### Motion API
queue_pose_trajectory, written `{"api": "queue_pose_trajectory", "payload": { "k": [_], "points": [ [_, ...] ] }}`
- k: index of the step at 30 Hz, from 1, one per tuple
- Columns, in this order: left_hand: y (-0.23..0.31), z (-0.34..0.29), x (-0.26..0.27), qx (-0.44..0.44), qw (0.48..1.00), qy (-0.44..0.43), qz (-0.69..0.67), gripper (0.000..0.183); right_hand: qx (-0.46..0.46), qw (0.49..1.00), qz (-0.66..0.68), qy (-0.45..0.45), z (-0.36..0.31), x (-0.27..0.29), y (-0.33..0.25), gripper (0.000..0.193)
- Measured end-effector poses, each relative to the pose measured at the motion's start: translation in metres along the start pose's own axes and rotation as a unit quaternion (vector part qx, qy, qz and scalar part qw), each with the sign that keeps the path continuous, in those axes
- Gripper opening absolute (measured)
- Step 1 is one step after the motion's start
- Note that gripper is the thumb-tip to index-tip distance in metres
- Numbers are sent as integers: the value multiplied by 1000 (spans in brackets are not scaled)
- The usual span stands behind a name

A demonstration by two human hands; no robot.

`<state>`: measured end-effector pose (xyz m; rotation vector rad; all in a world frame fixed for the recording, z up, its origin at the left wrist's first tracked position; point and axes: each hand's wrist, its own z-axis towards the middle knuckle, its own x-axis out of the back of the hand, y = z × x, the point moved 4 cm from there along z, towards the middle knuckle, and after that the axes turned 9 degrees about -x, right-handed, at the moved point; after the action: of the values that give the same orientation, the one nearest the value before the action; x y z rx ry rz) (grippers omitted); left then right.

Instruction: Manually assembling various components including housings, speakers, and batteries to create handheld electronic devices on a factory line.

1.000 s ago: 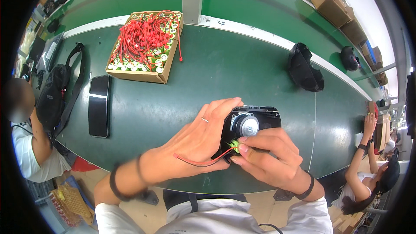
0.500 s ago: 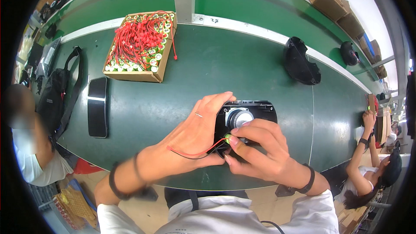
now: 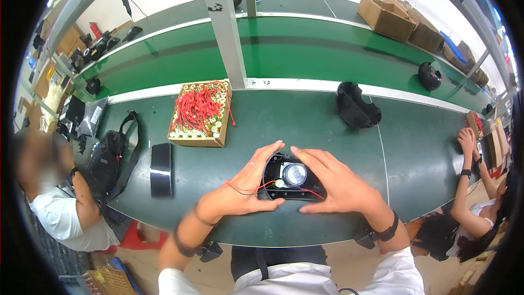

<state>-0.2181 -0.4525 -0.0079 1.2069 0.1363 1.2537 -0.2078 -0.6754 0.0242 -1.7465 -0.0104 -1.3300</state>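
Observation:
A black plastic speaker housing lies on the green bench in front of me, its inside facing up. A round silver speaker driver sits in it. Beside the driver stands a small green battery cell, end up, with thin red and dark wires running from it. My left hand curves round the housing's left side, thumb near and fingers far, a wire crossing over it. From the right, my right hand closes round the opposite side in the same way. Their palms hide the housing's ends.
A cardboard box of green cells with red wires stands beyond my left hand. A black curved shell lies far right. At left are a dark phone-like slab and a black bag. People sit at both sides.
My right hand has let go of the green cell and moved to the housing's right side. The cell now stands inside beside the driver. The view has tilted up, showing more of the far shelf.

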Motion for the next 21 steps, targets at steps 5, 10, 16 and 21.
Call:
{"api": "queue_pose_trajectory", "payload": {
  "k": [5, 10, 16, 21],
  "points": [
    [28, -10, 21, 91, 993, 71, 17, 135, 14, 999, -14, 45, 0, -9, 5, 95],
    [69, -20, 47, 172, 978, 113, 44, 105, -8, 996, -49, 79, -2, -12, 0, 88],
    [93, 1, 29, 113, 912, -43, 392, 58, -17, 995, -43, 92, -5, -16, -5, 86],
    [84, -1, 25, 181, 911, -42, 367, 22, -23, 990, -68, 124, -13, -18, -10, 82]
  ]
}}
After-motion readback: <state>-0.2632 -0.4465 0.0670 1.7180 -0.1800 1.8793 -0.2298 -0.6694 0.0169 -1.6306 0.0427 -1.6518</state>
